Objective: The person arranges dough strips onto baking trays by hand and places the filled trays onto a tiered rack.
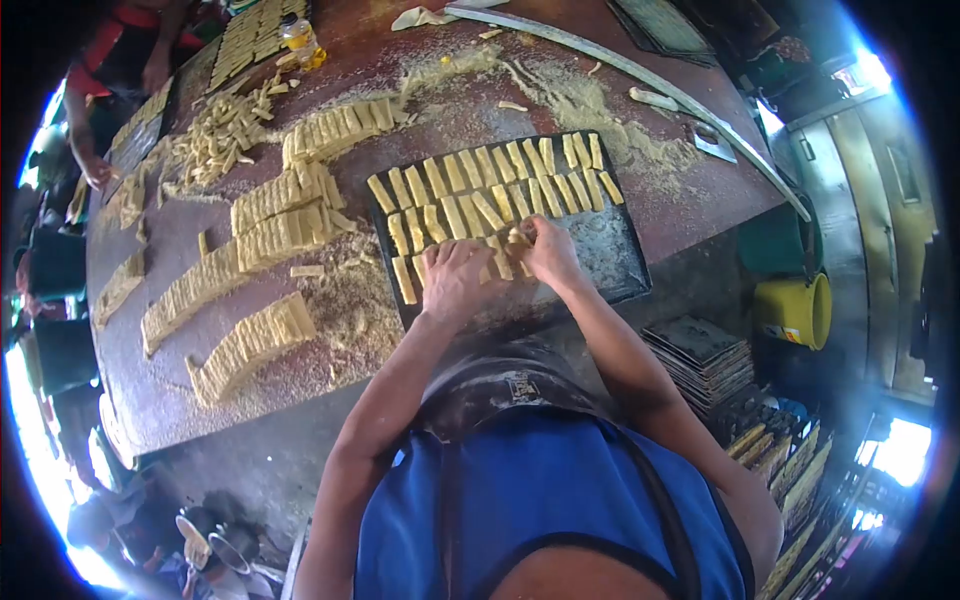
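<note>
A black baking tray (632, 262) lies in front of me, with pale yellow dough sticks (462, 172) set in rows on it. My right hand (552, 258) pinches a short dough stick (519, 238) over the nearest row. Beside it, my left hand (458, 278) is closed over the same row, its fingers bent downward. Whatever lies under the left palm is hidden. One stick (404, 280) rests just left of that hand. Bare dark metal shows on the tray's right part.
Stacked rows of cut sticks (255, 345) and a loose heap (215, 140) cover the table's left side, amid crumbs. A scraper (712, 142) and a long curved-looking bar (640, 62) lie right. Another person's hand (97, 172) is far left. Stacked trays (700, 350) and a yellow bucket (793, 310) stand right.
</note>
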A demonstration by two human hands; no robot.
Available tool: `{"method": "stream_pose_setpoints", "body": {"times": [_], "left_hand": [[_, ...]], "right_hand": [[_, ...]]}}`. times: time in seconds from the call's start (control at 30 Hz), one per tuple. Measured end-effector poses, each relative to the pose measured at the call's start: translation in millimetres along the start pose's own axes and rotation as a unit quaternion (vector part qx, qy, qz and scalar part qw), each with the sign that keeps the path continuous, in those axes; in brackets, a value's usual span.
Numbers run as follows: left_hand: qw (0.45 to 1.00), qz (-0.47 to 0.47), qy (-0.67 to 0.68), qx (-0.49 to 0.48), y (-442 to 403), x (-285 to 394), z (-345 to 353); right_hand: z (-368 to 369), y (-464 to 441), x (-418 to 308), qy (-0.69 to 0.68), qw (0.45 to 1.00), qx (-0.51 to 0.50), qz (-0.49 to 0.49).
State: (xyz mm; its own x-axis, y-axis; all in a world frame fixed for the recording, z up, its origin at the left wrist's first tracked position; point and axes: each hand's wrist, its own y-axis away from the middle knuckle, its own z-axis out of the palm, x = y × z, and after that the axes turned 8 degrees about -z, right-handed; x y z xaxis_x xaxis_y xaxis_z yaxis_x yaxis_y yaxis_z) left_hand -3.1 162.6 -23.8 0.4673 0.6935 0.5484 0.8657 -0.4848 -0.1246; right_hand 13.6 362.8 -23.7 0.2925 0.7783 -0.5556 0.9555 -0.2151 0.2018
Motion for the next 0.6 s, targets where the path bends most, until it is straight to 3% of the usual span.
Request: {"method": "stream_pose_setpoints", "body": {"times": [0.2,0.37,0.47,0.53,0.6], "left_hand": [[0.997,0.061,0.017,-0.051,-12.5,0.0,20.5],[0.997,0.048,-0.018,-0.054,-13.1,25.6,16.8],[0.996,0.053,-0.038,-0.063,-19.5,38.2,36.1],[0.994,0.030,-0.076,-0.067,-24.3,46.1,36.5],[0.996,0.001,-0.071,-0.053,-23.7,45.9,35.6]], "right_hand": [[6.1,2.4,29.2,-0.116,0.992,0.048,-0.005],[-2.8,0.4,40.6,-0.086,0.993,0.081,-0.008],[-8.6,0.7,49.8,-0.064,0.997,0.028,-0.032],[-10.9,2.6,44.4,-0.008,0.995,0.054,-0.087],[-10.3,-2.6,51.4,-0.055,0.991,0.035,-0.118]]}}
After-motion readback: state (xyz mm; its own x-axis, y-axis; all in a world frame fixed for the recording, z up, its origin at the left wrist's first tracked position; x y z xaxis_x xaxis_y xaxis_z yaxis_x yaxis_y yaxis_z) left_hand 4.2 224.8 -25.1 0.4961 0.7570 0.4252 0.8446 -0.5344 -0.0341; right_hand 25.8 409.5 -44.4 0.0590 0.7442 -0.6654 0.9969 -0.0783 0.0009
